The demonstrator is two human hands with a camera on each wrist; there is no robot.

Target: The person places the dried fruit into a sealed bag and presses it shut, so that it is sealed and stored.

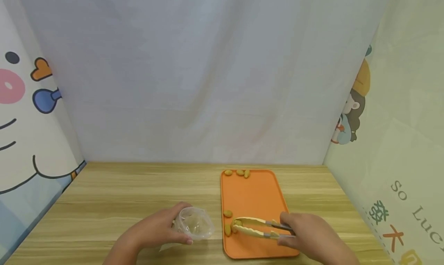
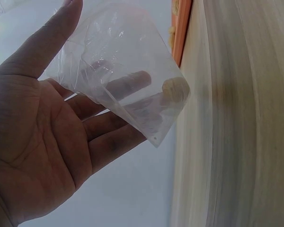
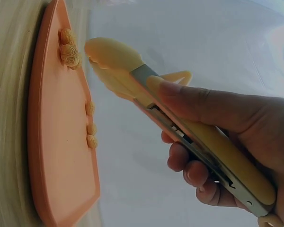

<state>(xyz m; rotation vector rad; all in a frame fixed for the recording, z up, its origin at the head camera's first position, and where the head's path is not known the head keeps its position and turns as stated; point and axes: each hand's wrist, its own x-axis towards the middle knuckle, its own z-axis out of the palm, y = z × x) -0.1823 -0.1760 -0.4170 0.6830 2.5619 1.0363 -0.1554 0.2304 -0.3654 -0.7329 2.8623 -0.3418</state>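
Observation:
My left hand [image 1: 161, 224] holds a clear plastic bag [image 1: 195, 223] with its mouth spread, thumb on one side and fingers on the other. In the left wrist view, a tan lump [image 2: 175, 91] shows in a low corner of the bag. My right hand [image 1: 312, 232] grips yellow-tipped metal tongs [image 1: 254, 226] by the handles. Their tips stand over the tray's near left part, around a small tan wrinkled nut [image 1: 237, 222]; whether they pinch it I cannot tell. Two more nuts [image 1: 227, 222] lie close beside the tips on the orange tray [image 1: 254, 195].
Several nuts [image 1: 240, 173] lie along the tray's far edge. The wood-grain table [image 1: 145, 188] spreads left of the tray. A pale cloth [image 1: 201, 84] hangs behind it, with printed cloths [image 1: 399, 161] at both sides.

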